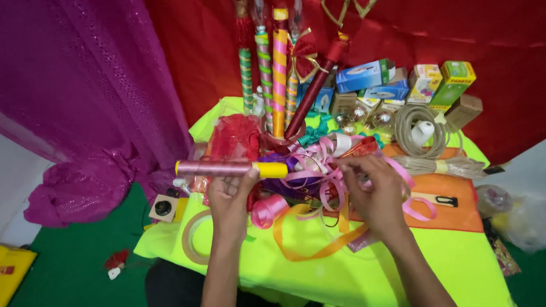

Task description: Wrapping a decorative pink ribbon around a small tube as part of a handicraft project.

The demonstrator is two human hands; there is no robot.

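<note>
Both forearms come in from the near edge of the table (376,272), which is draped in neon-yellow cloth.

Our left hand (229,198) is closed around a rod (231,168) wrapped in shiny pink with yellow ends. We hold it level, across the table's middle, fingers curled on its underside, thumb up by the yellow tip.

Our right hand (376,195) pinches a strand of pink ribbon (332,175), fingertips pressed together on it, just right of the rod's yellow end. The ribbon loops loose over the pile and trails off toward the right edge.

An orange ribbon (317,247) curls under both hands on the cloth. A pink ribbon spool (269,210) sits touching the left hand's heel. A clear tape roll (194,237) lies at the near-left corner.

Our judgement on doing it well: keep the rod level and steady, keep the pinch close to the rod end so the ribbon stays taut and flat, and keep the slack clear of the tangle below.

Containers:
- A holder at the far middle, mostly hidden by red wrap, carries several upright decorated sticks (280,73) wound in striped ribbon.
- Small cardboard boxes (405,83) are stacked along the far-right edge; all look closed, contents not visible.
- A coil of jute twine (419,135) sits in front of the boxes with a white piece in its centre.
</note>
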